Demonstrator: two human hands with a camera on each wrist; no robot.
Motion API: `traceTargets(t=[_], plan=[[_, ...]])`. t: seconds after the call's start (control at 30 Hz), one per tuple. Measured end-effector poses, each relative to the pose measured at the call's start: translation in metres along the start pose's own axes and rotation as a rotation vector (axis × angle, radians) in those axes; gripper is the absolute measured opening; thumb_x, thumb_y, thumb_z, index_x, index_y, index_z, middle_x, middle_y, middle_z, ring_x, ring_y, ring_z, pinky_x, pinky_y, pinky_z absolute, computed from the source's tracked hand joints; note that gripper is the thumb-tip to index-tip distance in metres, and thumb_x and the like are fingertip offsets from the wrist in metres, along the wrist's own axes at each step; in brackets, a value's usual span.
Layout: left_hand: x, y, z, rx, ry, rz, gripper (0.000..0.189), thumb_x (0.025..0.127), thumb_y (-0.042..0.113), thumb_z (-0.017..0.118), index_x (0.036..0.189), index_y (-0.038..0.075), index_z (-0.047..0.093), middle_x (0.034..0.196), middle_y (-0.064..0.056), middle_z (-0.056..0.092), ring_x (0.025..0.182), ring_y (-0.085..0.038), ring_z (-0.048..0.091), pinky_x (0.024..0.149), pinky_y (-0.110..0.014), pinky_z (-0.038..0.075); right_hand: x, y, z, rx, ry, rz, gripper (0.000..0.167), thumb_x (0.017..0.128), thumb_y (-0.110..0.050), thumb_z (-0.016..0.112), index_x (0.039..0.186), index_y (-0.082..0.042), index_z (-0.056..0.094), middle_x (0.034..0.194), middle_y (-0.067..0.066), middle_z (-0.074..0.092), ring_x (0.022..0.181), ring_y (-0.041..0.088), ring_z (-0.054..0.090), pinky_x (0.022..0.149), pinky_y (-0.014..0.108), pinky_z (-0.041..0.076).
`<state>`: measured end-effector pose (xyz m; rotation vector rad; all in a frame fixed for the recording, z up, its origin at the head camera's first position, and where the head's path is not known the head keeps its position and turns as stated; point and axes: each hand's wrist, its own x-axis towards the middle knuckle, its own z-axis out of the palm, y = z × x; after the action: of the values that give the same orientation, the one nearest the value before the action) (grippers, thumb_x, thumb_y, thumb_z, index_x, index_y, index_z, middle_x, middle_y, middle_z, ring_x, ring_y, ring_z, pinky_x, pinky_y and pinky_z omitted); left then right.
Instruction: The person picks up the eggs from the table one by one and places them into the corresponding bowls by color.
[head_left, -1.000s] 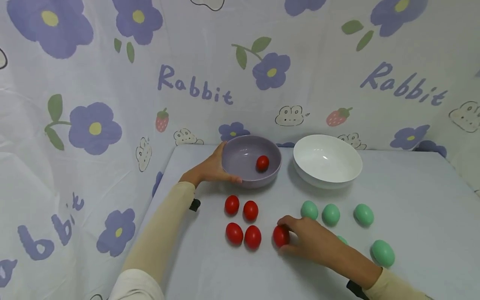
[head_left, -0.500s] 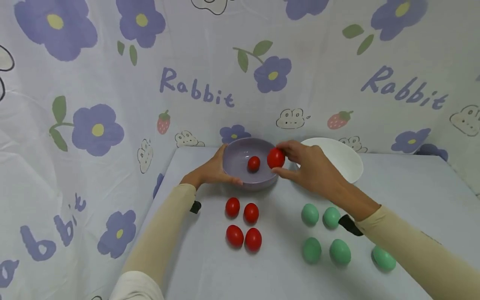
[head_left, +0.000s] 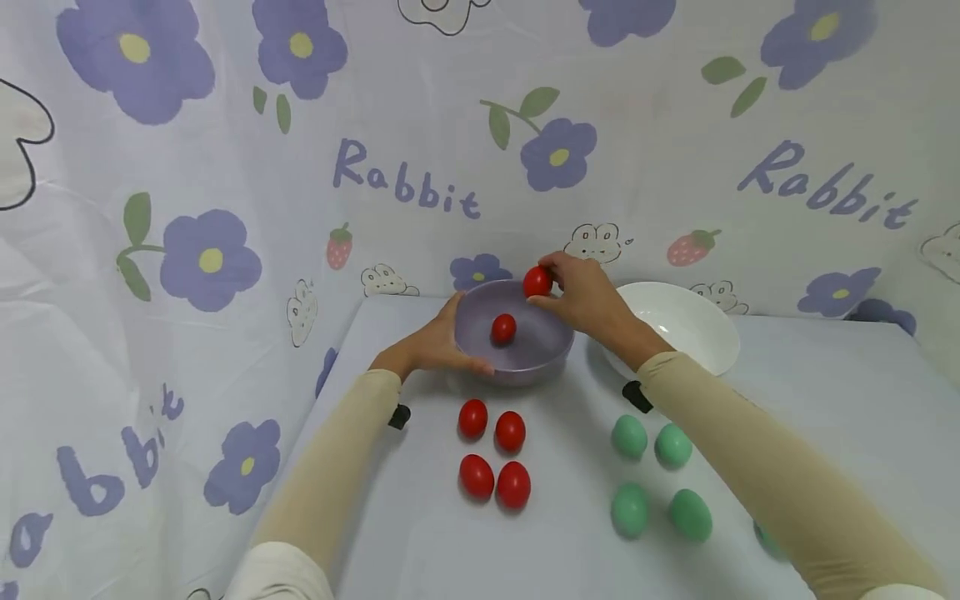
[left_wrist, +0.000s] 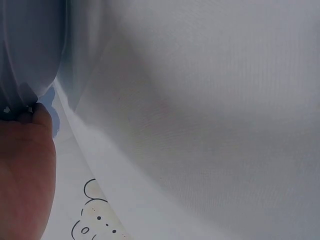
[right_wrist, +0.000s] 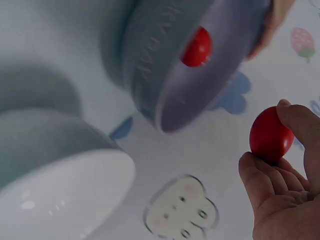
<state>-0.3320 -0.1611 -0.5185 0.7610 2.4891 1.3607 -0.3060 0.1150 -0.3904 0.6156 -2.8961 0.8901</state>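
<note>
My right hand [head_left: 585,298] pinches a red egg [head_left: 537,282] between thumb and fingertips, above the far right rim of a purple bowl [head_left: 517,377]. In the right wrist view that held egg [right_wrist: 271,135] is apart from the bowl [right_wrist: 150,65]. A second red egg [head_left: 504,329] lies inside the bowl. My left hand [head_left: 437,340] grips the bowl's left side, thumb along the near wall and fingers round the far left. The left wrist view shows only part of that hand [left_wrist: 25,175] against the bowl's wall [left_wrist: 30,50].
Several red eggs [head_left: 493,454] lie on the table [head_left: 420,533] before the purple bowl. A white bowl [head_left: 686,325] stands to its right, partly behind my right forearm. Several green eggs [head_left: 629,510] lie at the right, one mostly hidden by the sleeve. A patterned cloth [head_left: 405,83] hangs behind.
My right hand has lifted a red egg off the table and carried it up and left to the purple bowl. The egg inside has rolled leftward. My left hand keeps its grip.
</note>
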Motion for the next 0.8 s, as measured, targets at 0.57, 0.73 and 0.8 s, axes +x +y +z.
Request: traceTargets(t=[0.57,0.73,0.8], plan=[[0.011,0.003,0.004,-0.026,-0.011,0.065,0.131,0.070,0.040,0.099,0.166,0.013,0.014,0.163,-0.014,0.034,0.145,-0.036,0.040,0.111,-0.055,0.050,0.014,0.044,0.071,-0.140,-0.191,0.080,0.058,0.091,-0.012,0.085,0.139,0.008,0.059,0.123,0.023,0.070,0.109,0.033,0.066,0.100,0.046,0.058],[0.002,-0.003,0.000,0.031,0.000,0.005,0.133,0.069,0.051,0.098,0.166,0.015,0.013,0.162,-0.010,0.035,0.144,-0.030,0.041,0.112,-0.050,0.050,0.022,0.042,0.086,-0.138,-0.225,0.056,0.058,0.091,-0.012,0.085,0.139,0.006,0.059,0.124,0.021,0.071,0.109,0.031,0.066,0.101,0.045,0.058],[0.000,-0.004,-0.001,0.030,0.005,0.003,0.133,0.069,0.052,0.097,0.166,0.016,0.013,0.161,-0.009,0.036,0.144,-0.029,0.042,0.112,-0.049,0.050,0.023,0.040,0.088,-0.138,-0.225,0.053,0.058,0.091,-0.013,0.085,0.140,0.005,0.059,0.124,0.020,0.071,0.109,0.030,0.066,0.100,0.044,0.059]])
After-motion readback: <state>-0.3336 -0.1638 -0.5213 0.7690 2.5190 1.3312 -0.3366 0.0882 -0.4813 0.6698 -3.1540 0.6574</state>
